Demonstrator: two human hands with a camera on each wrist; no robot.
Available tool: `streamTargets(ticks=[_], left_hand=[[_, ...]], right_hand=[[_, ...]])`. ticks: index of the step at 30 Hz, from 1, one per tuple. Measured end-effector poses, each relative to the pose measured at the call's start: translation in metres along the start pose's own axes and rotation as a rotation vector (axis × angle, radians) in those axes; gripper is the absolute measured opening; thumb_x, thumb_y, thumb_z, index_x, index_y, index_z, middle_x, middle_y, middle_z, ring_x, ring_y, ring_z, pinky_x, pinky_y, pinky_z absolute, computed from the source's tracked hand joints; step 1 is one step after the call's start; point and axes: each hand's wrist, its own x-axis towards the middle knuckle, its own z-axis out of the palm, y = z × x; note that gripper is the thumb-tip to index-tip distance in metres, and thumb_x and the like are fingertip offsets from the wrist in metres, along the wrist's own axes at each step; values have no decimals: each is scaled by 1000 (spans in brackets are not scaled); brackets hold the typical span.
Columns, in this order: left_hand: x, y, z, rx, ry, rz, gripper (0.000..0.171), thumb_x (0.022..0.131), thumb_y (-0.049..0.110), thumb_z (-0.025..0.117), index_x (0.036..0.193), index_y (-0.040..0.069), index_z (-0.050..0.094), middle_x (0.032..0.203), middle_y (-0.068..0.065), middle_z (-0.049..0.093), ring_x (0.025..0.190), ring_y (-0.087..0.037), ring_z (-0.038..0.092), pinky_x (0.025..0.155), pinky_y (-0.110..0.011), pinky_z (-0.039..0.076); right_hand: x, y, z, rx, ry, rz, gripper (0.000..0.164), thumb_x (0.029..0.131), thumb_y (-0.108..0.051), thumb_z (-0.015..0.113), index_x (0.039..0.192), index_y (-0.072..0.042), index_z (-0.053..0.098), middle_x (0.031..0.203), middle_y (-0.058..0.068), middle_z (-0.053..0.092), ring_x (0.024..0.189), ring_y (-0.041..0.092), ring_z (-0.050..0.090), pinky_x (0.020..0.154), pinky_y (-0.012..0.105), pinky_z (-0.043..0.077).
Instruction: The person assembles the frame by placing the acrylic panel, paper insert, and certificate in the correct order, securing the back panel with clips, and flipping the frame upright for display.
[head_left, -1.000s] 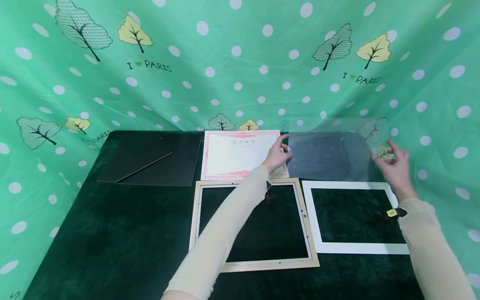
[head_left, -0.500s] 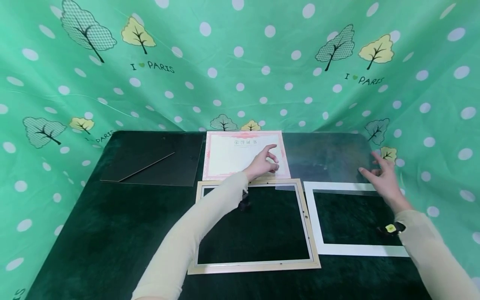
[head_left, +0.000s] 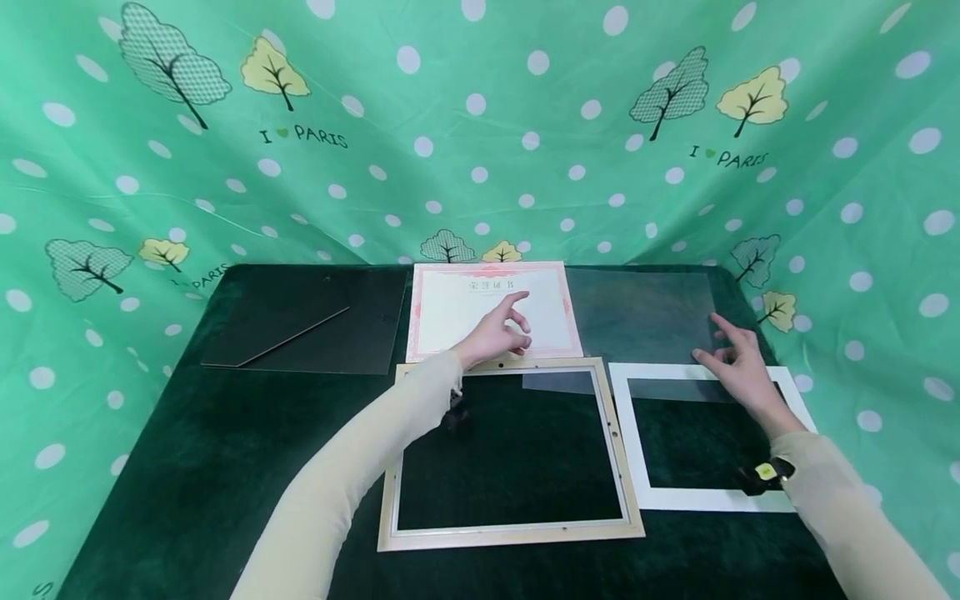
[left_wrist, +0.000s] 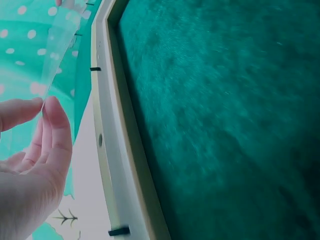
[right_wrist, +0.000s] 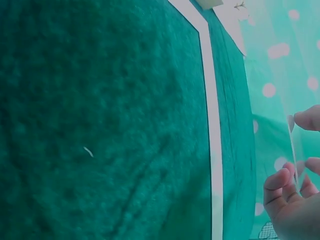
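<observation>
A clear plastic sheet hangs between my two hands, over the back of the table. My left hand pinches its left edge above the certificate; in the left wrist view thumb and fingertips meet on the thin sheet. Its right edge sits between thumb and fingers of my right hand, above the white mat border. Below the sheet's left front part lies a pale wooden picture frame. Through the sheet the frame and mat show slightly hazed.
At the back left lies a black backing board with a thin slanting strut. The dark green cloth-covered table carries everything. A green dotted curtain closes in the back and both sides.
Both hands have moved left and a little nearer with the clear sheet. It has lowered from in front of the curtain and now overlaps the frame's back right part and the mat's back edge.
</observation>
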Motion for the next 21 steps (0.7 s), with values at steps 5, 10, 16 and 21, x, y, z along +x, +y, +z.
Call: streamTargets(ticks=[5, 10, 16, 21], left_hand=[[-16, 0, -9, 36, -14, 3, 82, 87, -7, 63, 153, 19, 22, 103, -13, 52, 85, -37, 66, 72, -36, 55], [-31, -4, -19, 42, -2, 1, 80, 88, -7, 62, 153, 19, 23, 102, -13, 51, 84, -35, 67, 71, -34, 55], [-53, -10, -32, 30, 7, -20, 79, 89, -5, 63, 153, 20, 23, 106, -14, 51, 83, -29, 67, 73, -34, 55], [-71, -14, -40, -5, 20, -33, 79, 89, -6, 62, 152, 21, 25, 109, -16, 49, 85, -30, 66, 76, -38, 55]], right_hand=[[-9, -5, 5, -48, -28, -54, 66, 97, -16, 57, 152, -1, 22, 129, 29, 33, 91, 33, 50, 58, 18, 40], [-16, -7, 13, -43, -19, -118, 65, 96, -16, 59, 151, -3, 27, 126, 26, 37, 89, 32, 52, 59, 20, 43], [-22, -17, 21, -57, 8, -167, 64, 94, -18, 62, 150, -6, 33, 121, 17, 42, 80, 16, 51, 59, 24, 46], [-28, -31, 27, -59, -14, -245, 60, 94, -11, 62, 148, -1, 36, 121, 19, 43, 77, 11, 49, 59, 18, 41]])
